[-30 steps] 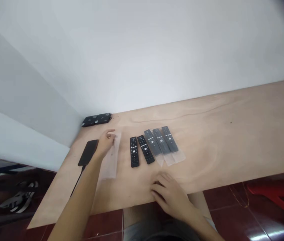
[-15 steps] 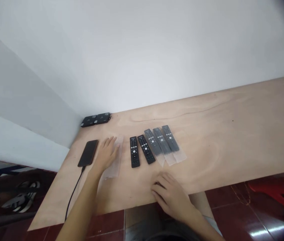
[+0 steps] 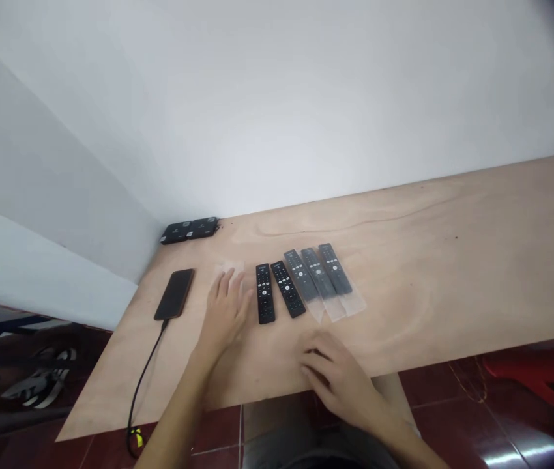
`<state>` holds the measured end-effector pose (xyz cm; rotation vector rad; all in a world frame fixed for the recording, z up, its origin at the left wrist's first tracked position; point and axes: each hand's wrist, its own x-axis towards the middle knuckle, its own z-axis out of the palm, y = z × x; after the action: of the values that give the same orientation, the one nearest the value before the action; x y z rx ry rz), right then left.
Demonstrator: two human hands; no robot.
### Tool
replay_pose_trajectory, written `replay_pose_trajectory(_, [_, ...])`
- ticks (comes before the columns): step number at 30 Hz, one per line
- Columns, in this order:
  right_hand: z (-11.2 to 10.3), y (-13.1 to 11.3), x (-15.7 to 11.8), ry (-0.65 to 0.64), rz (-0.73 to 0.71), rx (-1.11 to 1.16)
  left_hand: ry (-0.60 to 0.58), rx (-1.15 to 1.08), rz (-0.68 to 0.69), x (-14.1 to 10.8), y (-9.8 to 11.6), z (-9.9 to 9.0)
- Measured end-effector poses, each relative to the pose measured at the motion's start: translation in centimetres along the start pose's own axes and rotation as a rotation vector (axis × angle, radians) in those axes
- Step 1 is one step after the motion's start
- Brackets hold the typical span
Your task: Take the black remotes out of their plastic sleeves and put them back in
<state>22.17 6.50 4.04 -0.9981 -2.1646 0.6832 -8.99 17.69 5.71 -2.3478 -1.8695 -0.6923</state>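
Well, the left hand (image 3: 225, 312) lies open, fingers spread and pointing away from the person, just below a transparent plastic sleeve (image 3: 229, 267) on the plywood tabletop (image 3: 453, 286). The fingertips reach the sleeve's lower part, though the hand hides much of it, and it grips nothing.

The right hand (image 3: 336, 383) rests near the table's front edge, lower centre of the frame, with its fingers loosely curled. A dark patch shows beneath them, but I cannot tell whether it is a shadow or something held.

Just right of the left hand, two bare black remote controls (image 3: 265, 294) (image 3: 288, 289) lie side by side, tilted slightly differently. Beside them, three more black remote controls (image 3: 317, 272) sit in a close row, each inside its own transparent sleeve, with the sleeve ends trailing toward the person.

Left of the hand, a black smartphone (image 3: 174, 294) lies face up, its black cable (image 3: 143, 381) running from the lower end over the table edge. A black power strip (image 3: 189, 229) sits in the far corner against the white wall (image 3: 277, 98). Below the table are red floor tiles (image 3: 453, 423), a pair of sandals (image 3: 45, 379) at lower left, and a red plastic object (image 3: 536, 371) at right.
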Motion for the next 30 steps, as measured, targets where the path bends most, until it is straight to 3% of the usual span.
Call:
replay_pose_trajectory(3, [-1.6,1.3,0.8,0.102,0.044,0.068,-0.037,-0.104,0.135,-1.2,4.1,-0.6])
replay_pose_trajectory(5, [-2.7,2.9,2.1,0.150,0.021,-0.038,-0.076,-0.112,0.155,-2.1,6.6,0.2])
replay_pose_trajectory(9, [-3.9,6.5,5.2,0.073,-0.026,-0.353,-0.112,-0.088,0.131,-3.4,9.4,2.9])
replay_pose_trajectory(14, [-3.3,8.7,6.2,-0.078,0.019,-0.518,-0.086,-0.070,0.054,-4.2,9.9,4.4])
replay_pose_trajectory(24, [-4.0,9.1,3.8,-0.023,0.114,-0.561,-0.099,-0.099,0.036,-3.8,9.3,3.9])
replay_pose_trajectory(30, [-3.6,8.9,3.3,0.029,0.079,-0.598,-0.064,-0.121,0.060,-4.0,9.4,3.9])
